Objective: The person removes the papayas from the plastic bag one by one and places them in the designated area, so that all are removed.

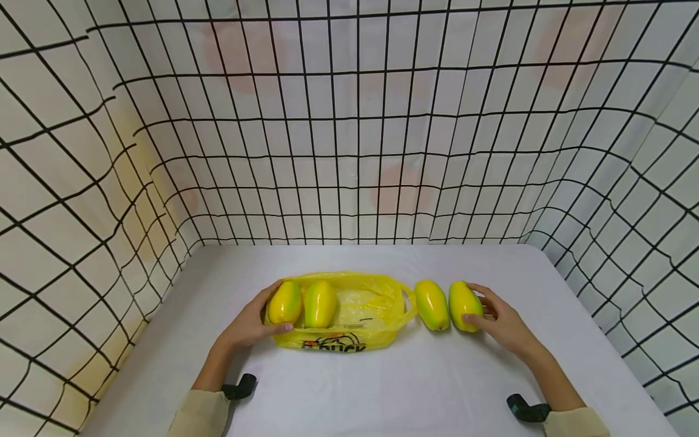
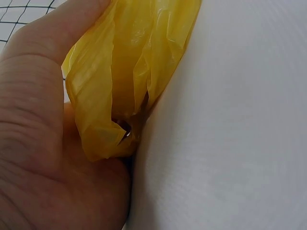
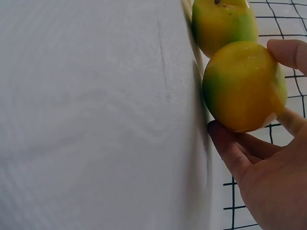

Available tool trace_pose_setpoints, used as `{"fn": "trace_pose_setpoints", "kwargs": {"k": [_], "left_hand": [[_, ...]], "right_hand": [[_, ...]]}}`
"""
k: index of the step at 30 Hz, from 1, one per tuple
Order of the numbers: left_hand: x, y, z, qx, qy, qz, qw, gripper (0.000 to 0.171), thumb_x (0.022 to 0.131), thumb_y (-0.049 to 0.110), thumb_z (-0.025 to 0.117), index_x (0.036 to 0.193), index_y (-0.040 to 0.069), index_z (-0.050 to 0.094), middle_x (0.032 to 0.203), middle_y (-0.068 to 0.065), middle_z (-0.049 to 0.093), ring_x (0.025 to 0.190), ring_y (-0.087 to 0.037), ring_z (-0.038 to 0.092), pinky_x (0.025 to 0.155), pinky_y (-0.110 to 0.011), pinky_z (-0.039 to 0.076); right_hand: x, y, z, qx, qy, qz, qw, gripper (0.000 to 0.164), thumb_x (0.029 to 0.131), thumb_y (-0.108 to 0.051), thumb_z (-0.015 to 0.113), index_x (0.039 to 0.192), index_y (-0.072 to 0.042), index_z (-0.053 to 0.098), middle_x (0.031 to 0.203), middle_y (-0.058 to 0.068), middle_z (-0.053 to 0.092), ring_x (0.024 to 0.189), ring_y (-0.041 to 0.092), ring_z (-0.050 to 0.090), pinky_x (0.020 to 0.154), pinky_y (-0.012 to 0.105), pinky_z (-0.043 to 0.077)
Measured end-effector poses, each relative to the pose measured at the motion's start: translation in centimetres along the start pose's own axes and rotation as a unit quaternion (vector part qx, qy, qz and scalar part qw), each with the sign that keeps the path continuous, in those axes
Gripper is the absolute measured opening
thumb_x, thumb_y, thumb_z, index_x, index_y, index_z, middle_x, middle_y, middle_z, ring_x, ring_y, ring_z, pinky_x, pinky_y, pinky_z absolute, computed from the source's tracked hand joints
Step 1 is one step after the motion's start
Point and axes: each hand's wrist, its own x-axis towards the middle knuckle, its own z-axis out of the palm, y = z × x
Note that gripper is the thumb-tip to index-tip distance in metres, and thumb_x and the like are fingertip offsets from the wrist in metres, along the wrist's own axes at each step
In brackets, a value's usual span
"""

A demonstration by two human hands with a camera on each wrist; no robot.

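A yellow plastic bag lies on its side on the table, with two yellow-green mangoes inside, a left one and a right one. My left hand grips the bag's left end around the left mango, thumb at the near edge. In the left wrist view the crumpled bag end sits between thumb and palm. To the bag's right are two more mangoes, an inner one beside the bag's handle and an outer one. My right hand holds the outer mango from its right side, thumb in front, fingers behind.
A white cloth covers the table. Black grid netting over white sheeting rises at the back and both sides. Each wrist carries a small dark camera, one on the left and one on the right.
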Motion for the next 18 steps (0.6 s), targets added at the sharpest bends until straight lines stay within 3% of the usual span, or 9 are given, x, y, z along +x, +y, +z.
{"fn": "trace_pose_setpoints", "kwargs": {"k": [18], "left_hand": [[-0.05,-0.11,0.04,-0.002,-0.001,0.003,1.0000,0.115,0.075,0.057,0.083,0.165,0.021,0.021,0.167,-0.012,0.033,0.149,-0.038,0.039,0.121,-0.069,0.027]], "right_hand": [[-0.08,-0.13,-0.06,-0.023,-0.003,0.000,1.000,0.079,0.098,-0.048,0.068,0.161,-0.022,0.030,0.155,0.032,0.042,0.134,0.050,0.051,0.104,0.063,0.051]]}}
